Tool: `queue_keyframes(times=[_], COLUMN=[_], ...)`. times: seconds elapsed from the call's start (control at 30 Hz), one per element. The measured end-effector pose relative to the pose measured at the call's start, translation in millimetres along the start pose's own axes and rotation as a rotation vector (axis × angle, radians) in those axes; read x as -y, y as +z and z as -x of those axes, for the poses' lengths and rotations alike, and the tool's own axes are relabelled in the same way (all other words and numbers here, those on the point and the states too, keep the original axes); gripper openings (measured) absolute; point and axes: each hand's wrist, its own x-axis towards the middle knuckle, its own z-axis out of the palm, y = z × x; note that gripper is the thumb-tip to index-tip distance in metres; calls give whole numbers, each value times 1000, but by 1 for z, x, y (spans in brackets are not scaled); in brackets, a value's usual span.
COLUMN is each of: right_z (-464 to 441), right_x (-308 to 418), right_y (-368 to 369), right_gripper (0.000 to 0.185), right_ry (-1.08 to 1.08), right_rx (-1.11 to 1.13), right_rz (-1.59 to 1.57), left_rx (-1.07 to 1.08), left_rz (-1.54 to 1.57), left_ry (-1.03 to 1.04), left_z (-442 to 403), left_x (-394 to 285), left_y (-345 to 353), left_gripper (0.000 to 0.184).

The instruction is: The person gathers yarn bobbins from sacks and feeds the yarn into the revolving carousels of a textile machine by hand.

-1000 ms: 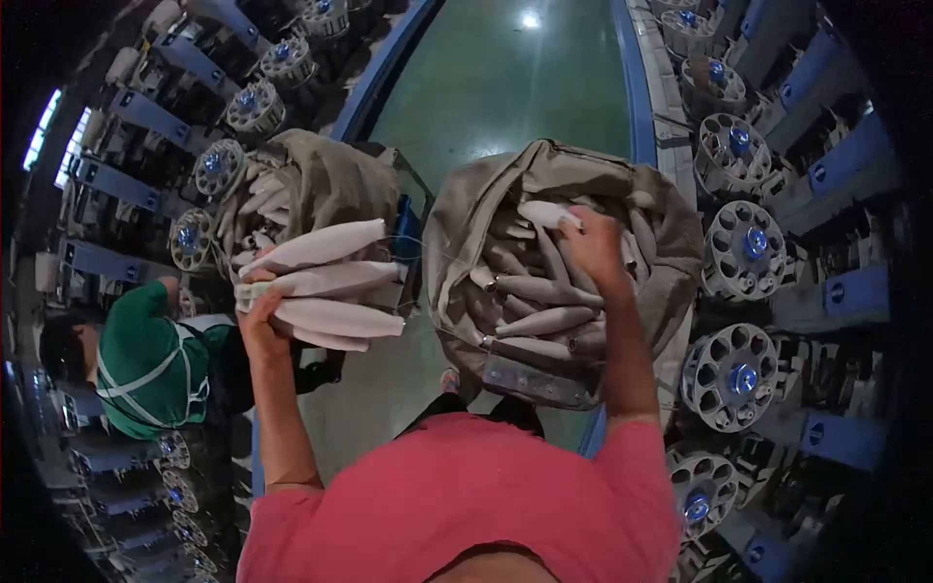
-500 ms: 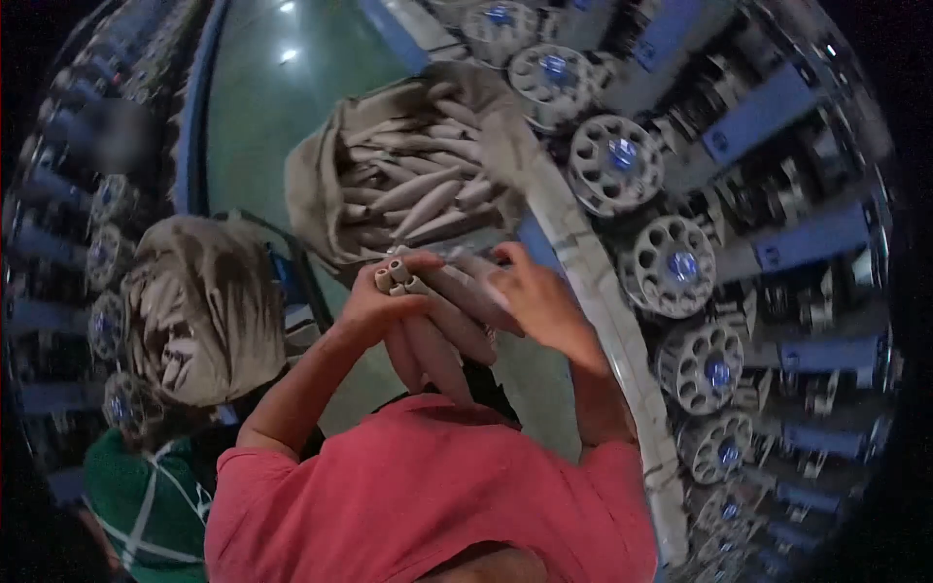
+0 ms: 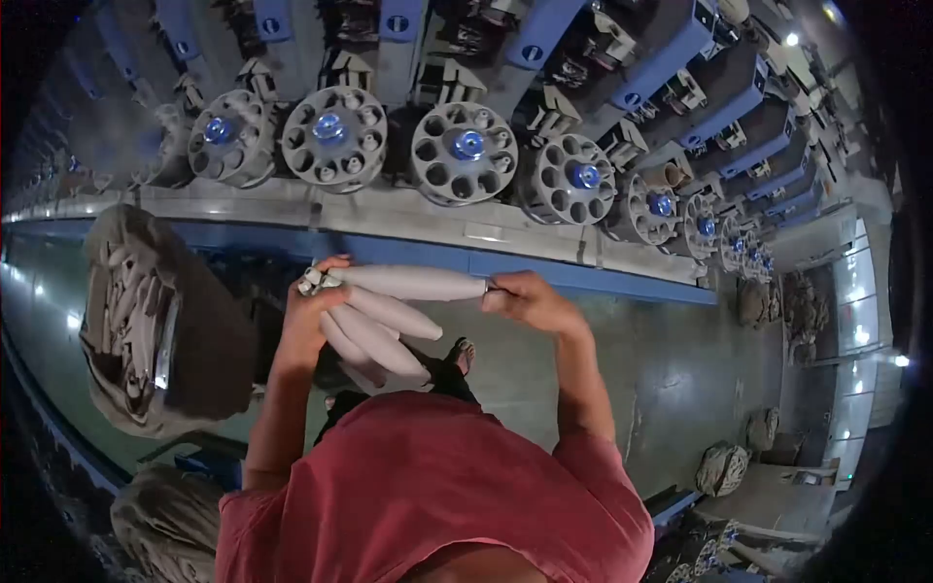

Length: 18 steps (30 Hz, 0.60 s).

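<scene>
My left hand (image 3: 309,309) is closed around the tube ends of several pale yarn bobbins (image 3: 379,340), which fan out to the right and downward. One yarn bobbin (image 3: 413,282) lies nearly level above the others. At its far tip, my right hand (image 3: 533,303) is closed in a pinch, and the fingers cover that end. Both hands are in front of my chest, just short of the machine's blue rail (image 3: 544,270). Beyond the rail, a round magazine (image 3: 465,154) with open holes around a blue centre faces me.
More round magazines (image 3: 335,136) line the machine, some holes holding tube ends. A cloth-lined bin (image 3: 209,335) of bobbins (image 3: 126,301) stands at left. Another cloth bundle (image 3: 165,520) is at lower left. Greenish floor (image 3: 525,389) runs right, with covered bins (image 3: 724,468) farther off.
My view has turned right, so the machine row is now ahead and the bobbin bin at left. My right hand, earlier loosely beside the bobbins, now pinches the tip of one.
</scene>
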Motion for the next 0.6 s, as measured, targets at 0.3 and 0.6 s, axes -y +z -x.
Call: queue_keyframes(times=[0.3, 0.6], right_z=[67, 107], right_x=[-116, -212], right_y=[-147, -119], right_gripper=[17, 32], right_ry=[-711, 1], right_rx=[-1092, -835], right_rz=[-1210, -601], left_rx=[35, -115], left_rz=[-28, -78], left_ry=[-193, -212], left_z=[-69, -116], left_x=[91, 144], left_y=[189, 275], left_gripper=[37, 32])
